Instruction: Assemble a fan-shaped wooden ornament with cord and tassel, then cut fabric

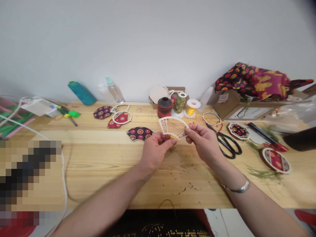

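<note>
Over the middle of the pale wooden table (111, 158), the left hand (154, 149) and the right hand (206, 141) each pinch a thin cream fan-shaped wooden frame (161, 125) between thumb and fingers. It could snap if they bend it hard, because its bars look skinny. At the far middle, a small brown cardboard box (153, 102) holds white cord (175, 92). Far right, dotted black and red cloth (237, 79) fills a bigger brown cardboard box (223, 107); I can't tell what's underneath.
</note>
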Demonstrator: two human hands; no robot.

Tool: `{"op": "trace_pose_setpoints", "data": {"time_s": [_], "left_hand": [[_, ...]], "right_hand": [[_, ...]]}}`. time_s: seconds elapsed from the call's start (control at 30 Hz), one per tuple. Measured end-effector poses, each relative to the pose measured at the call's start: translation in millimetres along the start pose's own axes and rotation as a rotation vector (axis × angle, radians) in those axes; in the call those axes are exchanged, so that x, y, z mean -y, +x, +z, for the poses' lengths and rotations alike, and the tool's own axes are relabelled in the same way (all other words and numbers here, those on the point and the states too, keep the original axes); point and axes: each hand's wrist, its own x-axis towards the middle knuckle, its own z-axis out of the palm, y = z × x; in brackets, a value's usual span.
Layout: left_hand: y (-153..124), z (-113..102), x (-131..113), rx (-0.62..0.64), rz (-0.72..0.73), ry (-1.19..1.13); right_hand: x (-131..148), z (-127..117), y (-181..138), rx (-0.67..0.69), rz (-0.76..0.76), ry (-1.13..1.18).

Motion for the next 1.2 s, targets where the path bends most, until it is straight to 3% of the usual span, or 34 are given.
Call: {"op": "trace_pose_setpoints", "data": {"time_s": [0.33, 0.5, 0.67, 0.87, 1.2], "left_hand": [[-2.6, -0.2, -1.9, -0.019, 0.022, 0.037], [-2.5, -0.2, -2.3, -0.035, 0.051, 0.018], [-3.6, -0.1, -2.5, -0.053, 0.094, 0.076], [-5.5, -2.1, -1.6, -0.062, 0.199, 0.191], [-7.8, -1.9, -3.6, -0.065, 0.201, 0.205]], "right_hand": [[1.1, 0.9, -0.2, 0.029, 0.048, 0.153], [-0.8, 4.2, -1.2, 0.142, 0.222, 0.337], [-4.5, 8.7, -2.2, 0.16, 0.346, 0.371], [-7.2, 9.0, -2.3, 0.202, 0.32, 0.316], [-6.8, 7.7, -3.7, 0.226, 0.269, 0.272]]}}
